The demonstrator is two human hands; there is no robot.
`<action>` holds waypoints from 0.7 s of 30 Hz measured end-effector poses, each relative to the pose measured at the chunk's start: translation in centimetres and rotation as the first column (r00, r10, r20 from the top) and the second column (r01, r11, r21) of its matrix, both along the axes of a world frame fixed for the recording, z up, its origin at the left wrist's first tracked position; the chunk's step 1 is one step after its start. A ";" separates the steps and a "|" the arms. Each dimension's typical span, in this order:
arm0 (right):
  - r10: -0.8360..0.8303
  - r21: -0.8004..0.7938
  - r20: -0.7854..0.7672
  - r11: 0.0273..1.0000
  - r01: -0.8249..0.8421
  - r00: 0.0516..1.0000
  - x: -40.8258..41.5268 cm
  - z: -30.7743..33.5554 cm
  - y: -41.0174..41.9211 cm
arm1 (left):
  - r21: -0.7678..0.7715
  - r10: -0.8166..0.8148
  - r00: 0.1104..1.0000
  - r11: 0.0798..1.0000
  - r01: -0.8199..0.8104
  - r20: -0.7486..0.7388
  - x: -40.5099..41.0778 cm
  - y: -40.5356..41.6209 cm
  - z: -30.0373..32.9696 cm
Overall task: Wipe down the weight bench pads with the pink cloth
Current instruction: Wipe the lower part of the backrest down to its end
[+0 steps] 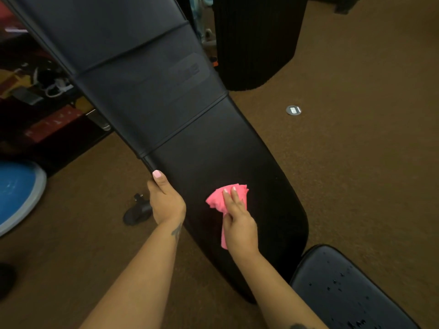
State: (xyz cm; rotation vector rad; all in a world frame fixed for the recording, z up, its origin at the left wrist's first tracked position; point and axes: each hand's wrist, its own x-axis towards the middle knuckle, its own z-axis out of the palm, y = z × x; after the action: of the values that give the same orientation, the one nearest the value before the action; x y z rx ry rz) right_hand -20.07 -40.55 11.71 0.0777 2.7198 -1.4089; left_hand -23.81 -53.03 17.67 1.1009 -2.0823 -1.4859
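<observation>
Two bare forearms reach in from the bottom edge, closest of all. The right hand (240, 224) presses a crumpled pink cloth (225, 200) flat against the long black vinyl back pad (166, 96) of the weight bench, two fingers stretched over the fabric and the thumb tucked against it, a tail of cloth trailing under the palm. The left hand (166, 200) grips the pad's left edge, thumb on top; its other fingers wrap behind, out of sight. Bare vinyl runs well beyond the cloth up the pad. The black seat pad (351, 290), speckled with droplets, is cut off at the lower right corner. Open brown carpet (356, 162) lies to the right. Left, a blue round object (16, 193) is cropped, and the clutter beyond is too dim to identify
</observation>
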 end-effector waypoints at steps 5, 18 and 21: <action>0.210 0.038 -0.051 0.977 -0.208 0.976 2.5 -1.4 0.9 | -0.024 0.017 1.000 1.000 -0.017 -0.023 -0.1 0.1 -0.1; 0.032 -0.043 -0.012 0.999 -0.033 0.999 -0.4 -0.5 1.2 | 0.016 0.025 0.999 1.000 -0.024 -0.048 -0.1 0.4 -0.2; 0.131 0.008 -0.032 0.991 -0.130 0.991 1.2 -1.4 1.9 | -0.001 0.023 0.999 1.000 -0.023 -0.039 -0.2 0.5 -0.3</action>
State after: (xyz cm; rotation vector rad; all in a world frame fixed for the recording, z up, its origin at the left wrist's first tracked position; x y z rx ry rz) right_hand -18.87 -38.63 10.26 -0.1220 2.6995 -1.3780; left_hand -23.97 -52.56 17.37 1.0834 -2.0374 -1.4826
